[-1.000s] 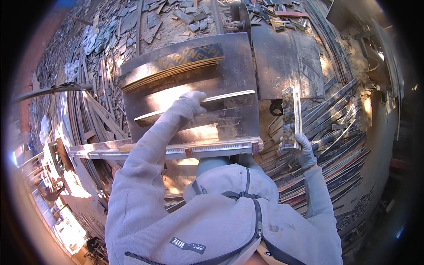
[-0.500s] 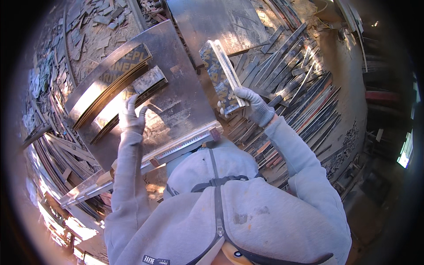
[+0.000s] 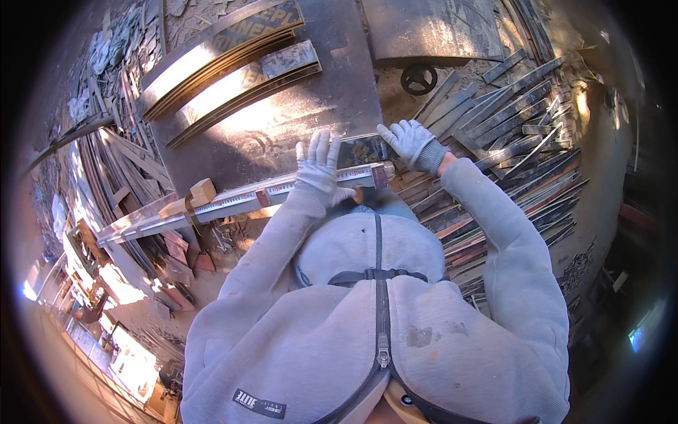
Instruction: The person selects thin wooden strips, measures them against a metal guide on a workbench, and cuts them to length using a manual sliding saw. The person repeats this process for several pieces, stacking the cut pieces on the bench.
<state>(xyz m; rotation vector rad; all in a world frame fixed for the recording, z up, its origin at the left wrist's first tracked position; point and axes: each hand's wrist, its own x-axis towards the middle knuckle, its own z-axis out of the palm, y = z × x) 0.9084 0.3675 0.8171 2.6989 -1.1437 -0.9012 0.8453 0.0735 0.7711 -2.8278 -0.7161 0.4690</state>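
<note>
In the head view, my left grip [image 3: 318, 171] is spread flat across the ruler [image 3: 286, 186], its fingertips at the left end of the dark board [image 3: 363, 150]. The board lies on the counter [image 3: 346, 85], just beside the ruler. My right grip [image 3: 413, 145] is at the board's right end, fingers partly bent; I can't tell whether it's pinching. Beyond lie a far stack [image 3: 224, 56] and a nearer stack [image 3: 247, 83].

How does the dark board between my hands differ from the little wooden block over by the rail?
Color: the dark board is blackish with yellowish print; the wooden block is pale and plain.
Shape: the board is long and flat; the block is short and chunky.
Place: the board lies between your hands; the block sits left of both.
Both lie beside the ruler rail.
</note>
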